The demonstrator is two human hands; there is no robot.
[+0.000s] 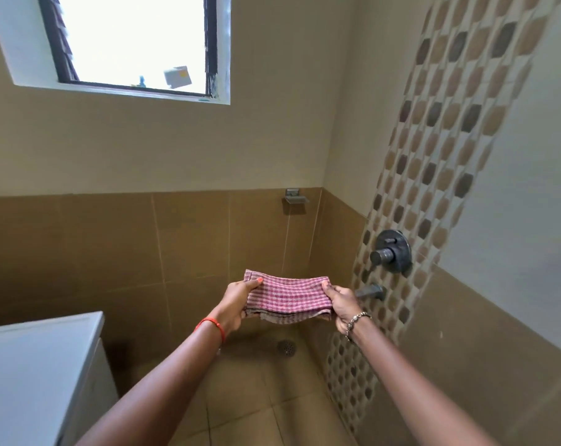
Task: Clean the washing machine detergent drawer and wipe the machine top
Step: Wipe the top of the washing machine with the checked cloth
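**Ana:** Where is the cloth?

**Ben:** The pink checked cloth (287,297) is in the middle of the frame, a bit low. It is folded and pulled flat between two hands, up in the air above the floor.

**Ana:** How do the hands hold it?

**Ben:** The left hand (237,305) pinches the left end. The right hand (341,302) pinches the right end. The fingers (329,288) are curled tight on the cloth.

**Ana:** Where is the machine?

**Ben:** The white machine top (37,355) is in the lower left corner, well apart from the cloth. The soap drawer is not in view.

**Ana:** What else is there?

**Ben:** A tap (370,291) sticks out of the wall just right of the right hand, with a round knob (391,251) above it. A drain (286,347) is in the floor below the cloth. A window (134,40) is at the upper left.

**Ana:** How much is done?

**Ben:** I can't tell if the drawer is clean. I think the cloth is being made ready. Nothing touches the machine top, so wiping it looks left to do.
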